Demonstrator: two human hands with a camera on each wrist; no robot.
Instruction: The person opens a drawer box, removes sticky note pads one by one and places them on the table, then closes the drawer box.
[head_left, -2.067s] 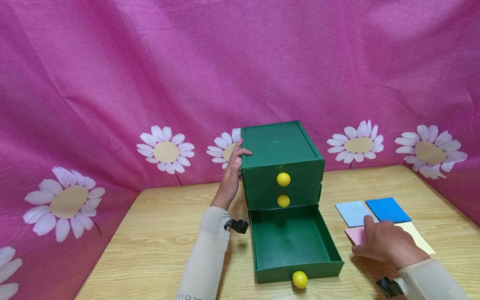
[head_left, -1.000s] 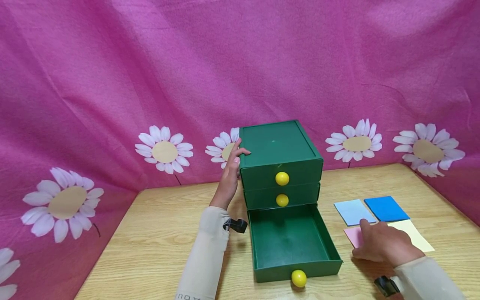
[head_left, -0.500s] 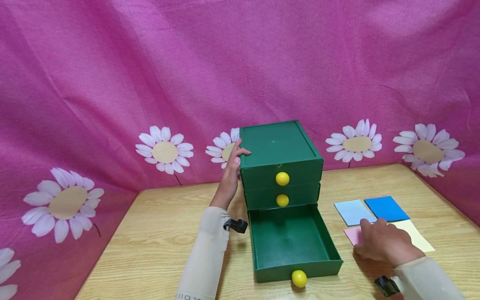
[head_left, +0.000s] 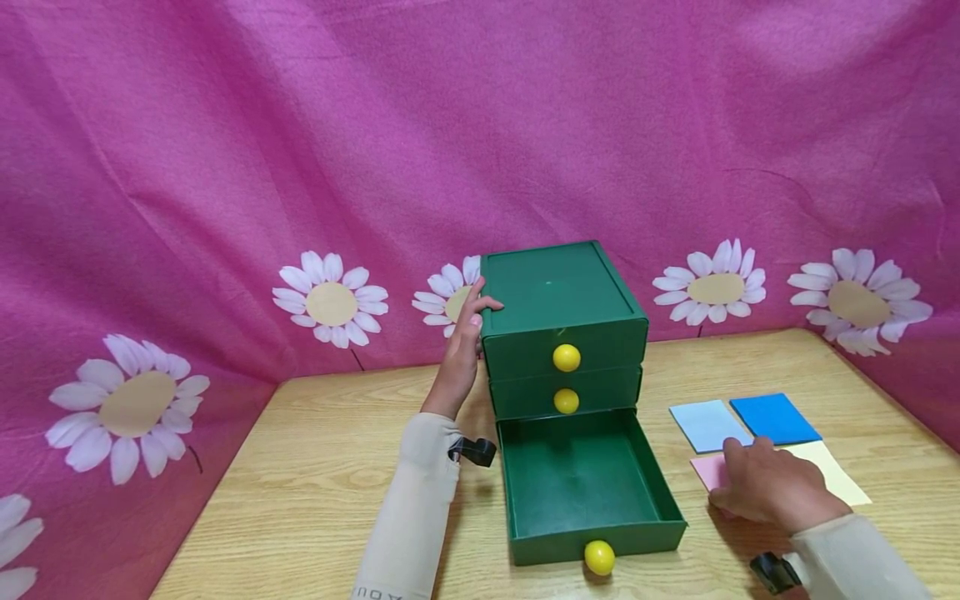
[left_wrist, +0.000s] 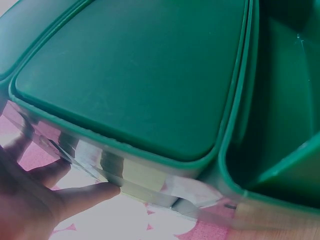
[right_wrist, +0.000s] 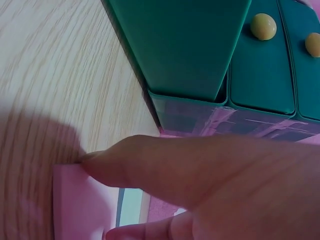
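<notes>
A green drawer unit [head_left: 562, 287] with yellow round knobs stands on the table. Its bottom drawer [head_left: 581, 475] is pulled out, with nothing inside. My left hand [head_left: 457, 358] rests against the unit's left side, fingers extended and fingertips at the upper edge; in the left wrist view the fingers [left_wrist: 90, 197] touch the clear side wall. To the right of the drawer, my right hand [head_left: 776, 487] pinches a pink sticky note pad [head_left: 708, 472], partly hidden beneath it. In the right wrist view the thumb [right_wrist: 115, 162] lies at the edge of that pad.
A light blue pad [head_left: 708, 425] and a darker blue pad [head_left: 776, 418] lie just beyond the right hand. A pale yellow pad [head_left: 832, 475] sits beside it. Behind the wooden table [head_left: 330, 483] hangs a magenta cloth [head_left: 465, 133] with daisies.
Over the last two seconds the right hand has shifted very slightly over the pink pad, its thumb drawing in at the pad's edge. The left hand and drawer unit stay put.
</notes>
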